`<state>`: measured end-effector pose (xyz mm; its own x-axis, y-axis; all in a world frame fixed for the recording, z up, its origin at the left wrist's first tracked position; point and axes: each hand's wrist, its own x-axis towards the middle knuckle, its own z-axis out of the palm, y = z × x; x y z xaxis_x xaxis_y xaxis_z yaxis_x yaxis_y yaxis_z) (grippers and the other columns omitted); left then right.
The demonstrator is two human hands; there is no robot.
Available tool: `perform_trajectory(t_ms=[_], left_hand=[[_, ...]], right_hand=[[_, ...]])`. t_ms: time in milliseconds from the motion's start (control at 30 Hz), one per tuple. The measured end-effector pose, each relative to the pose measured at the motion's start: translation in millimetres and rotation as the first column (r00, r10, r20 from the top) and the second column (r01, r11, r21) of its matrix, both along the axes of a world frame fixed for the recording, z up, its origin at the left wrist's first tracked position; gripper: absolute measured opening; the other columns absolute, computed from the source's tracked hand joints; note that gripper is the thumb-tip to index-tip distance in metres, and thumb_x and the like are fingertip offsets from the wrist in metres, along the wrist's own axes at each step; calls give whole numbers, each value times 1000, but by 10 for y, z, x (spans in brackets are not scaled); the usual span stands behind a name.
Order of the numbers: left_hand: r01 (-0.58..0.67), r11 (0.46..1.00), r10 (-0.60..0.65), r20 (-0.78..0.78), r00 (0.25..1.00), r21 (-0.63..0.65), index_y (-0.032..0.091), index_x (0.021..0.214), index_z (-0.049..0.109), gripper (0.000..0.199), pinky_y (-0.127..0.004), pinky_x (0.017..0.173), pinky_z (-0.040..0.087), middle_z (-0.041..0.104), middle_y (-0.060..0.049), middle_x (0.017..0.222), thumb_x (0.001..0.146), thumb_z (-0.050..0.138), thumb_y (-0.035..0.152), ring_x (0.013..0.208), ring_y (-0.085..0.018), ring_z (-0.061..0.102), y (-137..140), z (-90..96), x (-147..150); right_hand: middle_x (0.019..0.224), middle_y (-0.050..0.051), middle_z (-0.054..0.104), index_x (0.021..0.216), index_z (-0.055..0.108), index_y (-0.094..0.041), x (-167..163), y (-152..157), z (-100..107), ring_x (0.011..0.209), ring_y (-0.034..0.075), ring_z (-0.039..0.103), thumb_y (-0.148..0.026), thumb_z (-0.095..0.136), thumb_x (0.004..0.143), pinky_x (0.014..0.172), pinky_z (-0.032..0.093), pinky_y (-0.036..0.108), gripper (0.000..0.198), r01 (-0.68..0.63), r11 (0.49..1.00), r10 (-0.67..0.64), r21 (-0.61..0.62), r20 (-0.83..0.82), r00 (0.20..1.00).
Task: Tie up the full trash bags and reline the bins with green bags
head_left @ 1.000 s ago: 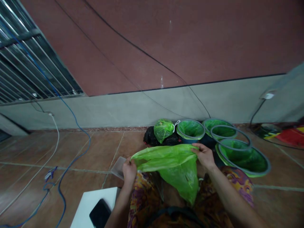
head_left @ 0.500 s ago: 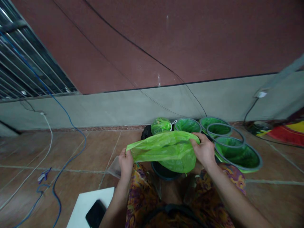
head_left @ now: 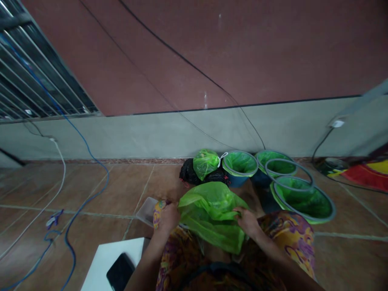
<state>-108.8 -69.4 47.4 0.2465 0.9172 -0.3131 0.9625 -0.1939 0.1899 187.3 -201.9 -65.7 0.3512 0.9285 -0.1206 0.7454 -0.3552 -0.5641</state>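
Observation:
Between my knees a thin green plastic bag (head_left: 212,210) is spread out, puffed at the top and hanging low in front. My left hand (head_left: 170,217) is closed on its left edge, close to my left knee. On the opposite side, my right hand (head_left: 247,221) pinches the bag's right edge between thumb and fingers. A dark bin seen beneath the bag earlier is now covered by it. Several bins with green liners stand beyond to the right, among them a blue bin (head_left: 239,180) and a front bin (head_left: 303,200).
A loose grey ring (head_left: 289,175) rests over the lined bins. Black bags (head_left: 188,173) and a stuffed green bag (head_left: 206,162) sit by the wall. A clear plastic container (head_left: 147,211) is left of my knee. A phone (head_left: 120,271) lies on a white box (head_left: 98,264). A blue cable (head_left: 87,198) crosses the floor.
Both hands have come down and nearer to me with the green bag. The bag, stretched sideways before, now hangs lower and wider, covering the dark bin.

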Motion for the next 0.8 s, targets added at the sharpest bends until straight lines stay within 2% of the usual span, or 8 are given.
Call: perform_trajectory(t_ms=[133, 300, 400, 500, 567, 667, 733, 800], left_hand=[[53, 998, -55, -63, 997, -37, 14, 126, 60, 44, -33, 85, 48, 72, -17, 105, 86, 42, 11, 101, -26, 67, -155, -75, 47], [57, 964, -44, -58, 997, 261, 15, 147, 37, 69, -39, 98, 44, 49, -19, 143, 79, 51, 9, 121, -30, 55, -338, -149, 141], [102, 905, -125, 30, 992, 413, 17, 148, 36, 73, -45, 108, 36, 40, -16, 150, 77, 52, 8, 133, -32, 43, -360, -11, 241], [236, 868, -336, 167, 927, 438, 19, 147, 36, 76, -47, 112, 31, 36, -14, 153, 74, 51, 7, 137, -29, 37, -357, 199, 390], [348, 841, -469, 235, 851, 415, 21, 146, 38, 75, -49, 115, 25, 35, -12, 153, 73, 51, 7, 138, -28, 35, -368, 293, 506], [509, 820, -568, 264, 779, 262, 21, 136, 51, 61, -55, 116, 16, 56, -12, 136, 76, 52, 12, 126, -29, 49, -416, 262, 653], [573, 816, -573, 225, 788, 73, 19, 119, 63, 44, -61, 113, 19, 69, -13, 111, 77, 52, 15, 111, -31, 60, -454, 128, 694], [572, 815, -550, 183, 815, -94, 17, 101, 69, 30, -61, 107, 29, 71, -15, 98, 76, 52, 14, 102, -33, 64, -478, -48, 675]], right_hand=[[94, 9, 70, 89, 68, -18, -190, 37, -35, 91, 23, 66, -19, 46, 72, 86, 49, 35, 28, -116, 991, 127, 73, -163, 978], [86, 5, 68, 79, 60, -21, -354, 11, -88, 86, 21, 64, -16, 43, 64, 81, 48, 33, 23, -101, 979, 145, 177, -256, 956], [83, 3, 66, 76, 56, -22, -354, 6, -27, 83, 20, 62, -16, 43, 65, 78, 47, 31, 18, -78, 976, 130, 202, -254, 958], [79, 2, 62, 74, 53, -22, -361, -3, 93, 80, 19, 60, -13, 43, 64, 76, 46, 30, 17, -75, 976, 125, 205, -245, 961], [78, 2, 61, 74, 52, -22, -407, -11, 197, 79, 18, 60, -11, 42, 63, 75, 45, 30, 18, -96, 976, 145, 197, -250, 957], [78, 2, 60, 74, 52, -22, -530, -27, 356, 78, 18, 59, -9, 41, 63, 74, 44, 29, 20, -163, 968, 210, 190, -265, 941], [77, 1, 60, 74, 51, -22, -610, -44, 432, 76, 18, 59, -9, 40, 64, 72, 43, 28, 20, -190, 963, 240, 193, -278, 930], [79, 1, 61, 74, 52, -23, -653, -66, 461, 78, 18, 60, -11, 41, 66, 73, 44, 29, 18, -168, 962, 231, 214, -318, 919]])
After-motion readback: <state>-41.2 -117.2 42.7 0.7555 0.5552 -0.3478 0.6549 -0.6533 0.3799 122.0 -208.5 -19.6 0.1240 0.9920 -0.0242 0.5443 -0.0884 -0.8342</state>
